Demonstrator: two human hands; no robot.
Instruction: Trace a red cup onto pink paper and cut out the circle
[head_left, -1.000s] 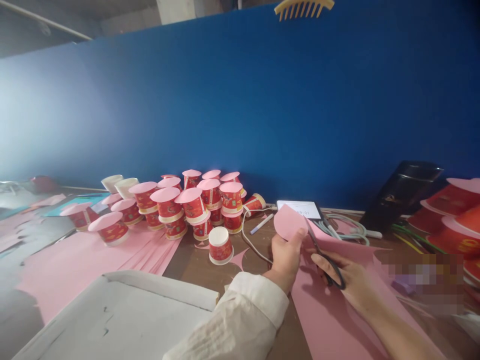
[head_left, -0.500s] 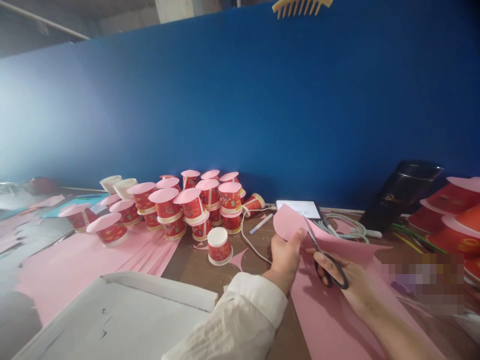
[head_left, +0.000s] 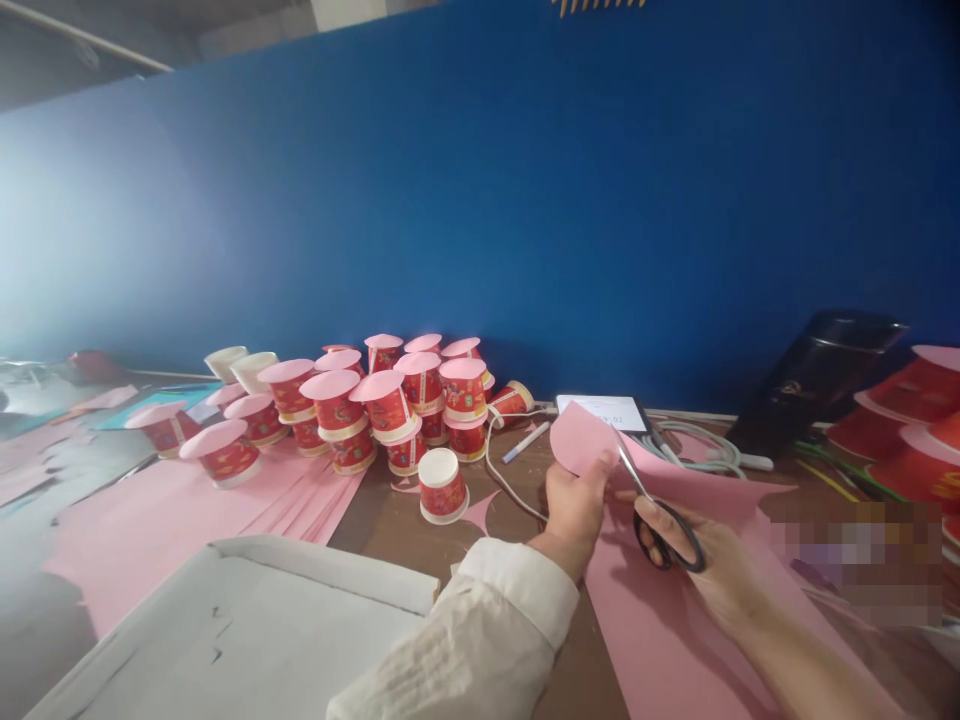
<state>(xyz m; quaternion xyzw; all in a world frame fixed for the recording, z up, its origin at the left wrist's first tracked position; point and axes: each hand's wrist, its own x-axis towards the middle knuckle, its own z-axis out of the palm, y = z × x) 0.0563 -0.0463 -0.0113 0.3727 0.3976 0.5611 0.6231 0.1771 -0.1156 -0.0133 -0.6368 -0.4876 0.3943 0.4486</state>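
Note:
My left hand (head_left: pixel 576 505) pinches a sheet of pink paper, its rounded part (head_left: pixel 581 438) standing up above the thumb. Black-handled scissors (head_left: pixel 670 537) are in my right hand (head_left: pixel 709 565), fingers through the loops. Their blades lie against the curved edge of the paper, just right of my left thumb; whether the blades are fully together I cannot tell. A larger stretch of pink paper (head_left: pixel 660 640) spreads below both hands on the brown table. Left of my left hand, a red paper cup (head_left: pixel 442 488) stands upside down, without a pink disc.
Stacked red cups topped with pink discs (head_left: pixel 377 386) stand at the left, near pink sheets (head_left: pixel 187 510) and a white box lid (head_left: pixel 247 630). Behind my hands are a marker (head_left: pixel 526 442), a tablet (head_left: pixel 600 412) and cables (head_left: pixel 701 450). A black bottle (head_left: pixel 817 375) leans right.
The whole view has shifted slightly. The scissors' handles look a little wider apart, while both hands stay in nearly the same place at the paper.

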